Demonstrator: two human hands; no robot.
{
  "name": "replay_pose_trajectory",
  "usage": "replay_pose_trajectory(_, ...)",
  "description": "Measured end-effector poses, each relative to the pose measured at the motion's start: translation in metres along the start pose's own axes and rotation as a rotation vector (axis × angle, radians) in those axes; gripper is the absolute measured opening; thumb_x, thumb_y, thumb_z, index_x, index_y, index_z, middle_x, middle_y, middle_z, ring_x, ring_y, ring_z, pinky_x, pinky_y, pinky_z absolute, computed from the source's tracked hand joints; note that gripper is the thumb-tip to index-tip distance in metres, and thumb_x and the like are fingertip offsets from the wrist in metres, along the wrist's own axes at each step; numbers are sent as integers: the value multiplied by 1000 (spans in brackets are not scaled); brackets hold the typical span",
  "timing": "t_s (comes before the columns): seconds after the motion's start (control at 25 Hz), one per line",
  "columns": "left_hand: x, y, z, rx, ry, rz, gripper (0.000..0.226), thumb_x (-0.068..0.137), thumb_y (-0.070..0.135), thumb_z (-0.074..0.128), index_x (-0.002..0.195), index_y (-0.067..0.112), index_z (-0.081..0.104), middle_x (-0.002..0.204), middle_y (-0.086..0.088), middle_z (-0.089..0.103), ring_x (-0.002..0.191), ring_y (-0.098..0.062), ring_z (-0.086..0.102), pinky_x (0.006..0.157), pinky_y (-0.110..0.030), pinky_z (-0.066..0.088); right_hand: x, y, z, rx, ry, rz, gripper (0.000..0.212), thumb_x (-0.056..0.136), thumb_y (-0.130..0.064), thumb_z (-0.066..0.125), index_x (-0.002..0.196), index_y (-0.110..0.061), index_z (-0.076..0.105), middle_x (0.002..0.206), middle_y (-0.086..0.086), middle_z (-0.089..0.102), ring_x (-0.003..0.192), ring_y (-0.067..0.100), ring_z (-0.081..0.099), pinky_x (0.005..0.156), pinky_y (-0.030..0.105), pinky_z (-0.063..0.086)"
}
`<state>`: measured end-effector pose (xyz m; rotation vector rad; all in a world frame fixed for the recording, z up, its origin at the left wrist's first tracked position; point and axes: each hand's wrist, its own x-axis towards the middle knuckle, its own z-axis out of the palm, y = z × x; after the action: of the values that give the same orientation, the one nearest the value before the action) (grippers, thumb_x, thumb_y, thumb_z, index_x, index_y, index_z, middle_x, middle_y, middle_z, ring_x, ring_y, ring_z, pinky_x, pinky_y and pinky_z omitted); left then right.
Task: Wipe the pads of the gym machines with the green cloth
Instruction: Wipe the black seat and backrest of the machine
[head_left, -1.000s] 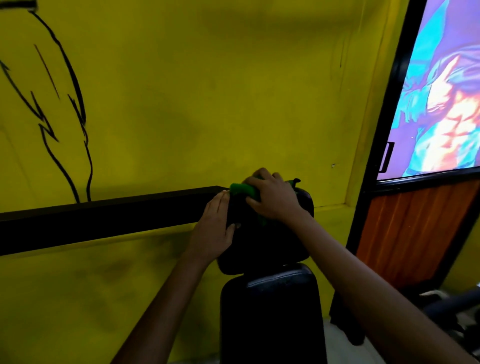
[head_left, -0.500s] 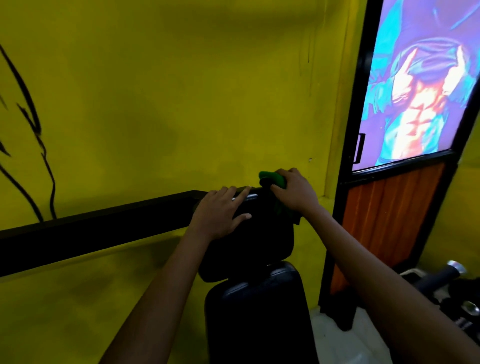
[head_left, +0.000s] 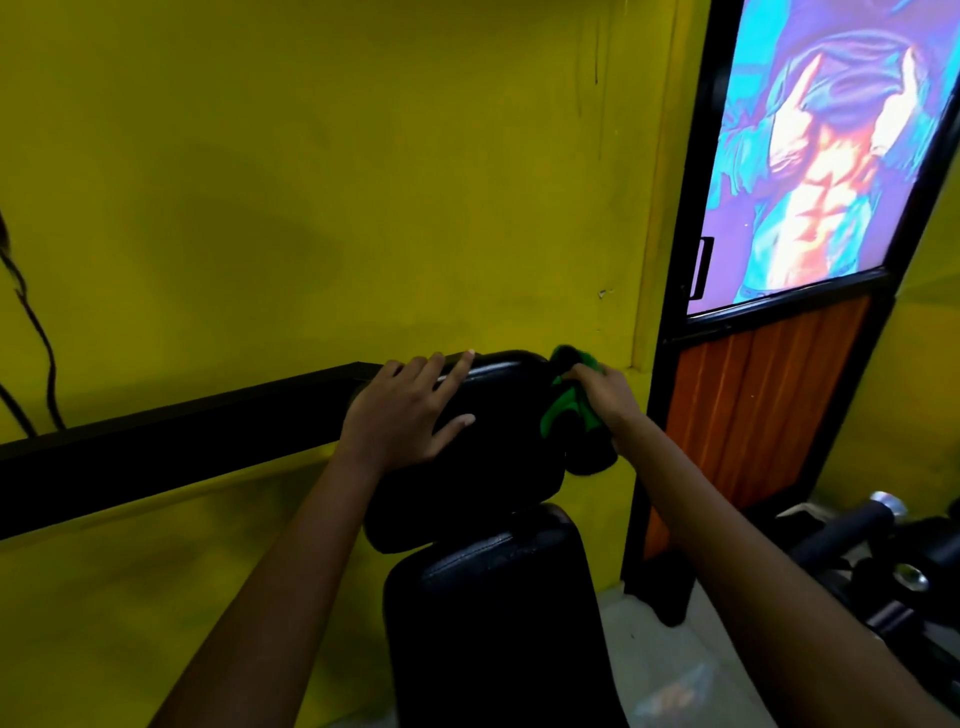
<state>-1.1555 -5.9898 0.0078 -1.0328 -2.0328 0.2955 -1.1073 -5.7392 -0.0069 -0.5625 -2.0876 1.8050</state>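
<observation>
A black upper pad (head_left: 498, 467) of a gym machine stands in front of me against the yellow wall, above a longer black back pad (head_left: 493, 613). My left hand (head_left: 405, 410) lies flat on the upper pad's top left corner, fingers spread. My right hand (head_left: 602, 400) grips the green cloth (head_left: 566, 400) and presses it against the upper pad's right edge. Part of the cloth hangs dark below my right hand.
A black band (head_left: 182, 441) runs along the yellow wall (head_left: 363, 182) at pad height. On the right stands a door (head_left: 769, 405) with an orange lower panel and a colourful poster. Black machine bars with chrome ends (head_left: 883, 535) lie at the lower right.
My right hand has slid the green cloth from the pad's top to its right edge and a little down. My left hand shifted onto the top left corner. The view panned right.
</observation>
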Motion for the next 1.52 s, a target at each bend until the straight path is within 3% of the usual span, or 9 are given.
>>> replay_pose_trajectory(0.16,0,0,0,7,-9,5,69,95,54,28,143,6,39,114,-20,60,93,-35,60,69,-38,49,0,-6,8,31,50,-151,20,89,-22,57,107,-16,62,97,11,64,91,28,61,82,41,48)
replay_pose_trajectory(0.36,-1,-1,3,33,5,-2,69,95,54,28,143,5,39,113,-21,60,93,-35,60,68,-39,49,-35,100,6,92,-44,217,34,96,-30,50,119,-6,59,112,19,63,101,35,60,89,46,49)
replay_pose_trajectory(0.56,-1,-1,6,27,18,-10,70,95,55,29,144,7,37,115,-19,59,96,-35,59,71,-39,47,-6,76,7,118,53,174,32,73,-45,58,91,-20,66,107,19,66,99,38,61,92,55,47)
replay_pose_trajectory(0.68,0,0,6,28,37,-10,69,94,54,30,143,6,40,114,-19,60,95,-34,59,71,-38,47,-31,69,16,148,145,225,35,85,-39,56,109,-16,63,113,17,63,105,36,58,95,52,45)
replay_pose_trajectory(0.84,-1,0,6,56,46,-14,69,93,54,30,141,6,42,113,-19,61,93,-34,60,71,-37,48,-106,83,53,245,101,287,21,100,-24,42,117,-13,39,99,10,53,95,30,53,75,37,45)
replay_pose_trajectory(0.92,0,1,7,46,58,-10,69,93,54,29,141,6,42,113,-19,61,93,-34,60,71,-38,48,-121,81,80,341,41,351,17,99,-21,43,113,-16,35,99,7,53,98,28,53,83,36,44)
replay_pose_trajectory(1.12,-6,1,5,25,93,-7,68,93,53,31,140,6,44,118,-20,60,101,-34,60,80,-37,49,-115,97,98,433,141,360,33,97,-20,46,129,-10,45,114,17,58,96,31,57,77,34,45)
replay_pose_trajectory(1.28,-6,3,8,17,102,-17,67,93,52,32,141,7,43,120,-20,59,104,-34,59,85,-38,48,-93,101,91,577,183,467,37,96,-23,49,130,-9,49,104,14,60,86,30,59,62,34,47)
replay_pose_trajectory(1.52,-9,2,10,-62,31,-43,64,94,49,32,141,8,43,125,-19,58,111,-33,57,90,-39,46,-125,90,132,375,83,383,47,95,-21,49,137,-6,34,123,18,54,109,36,55,93,41,45)
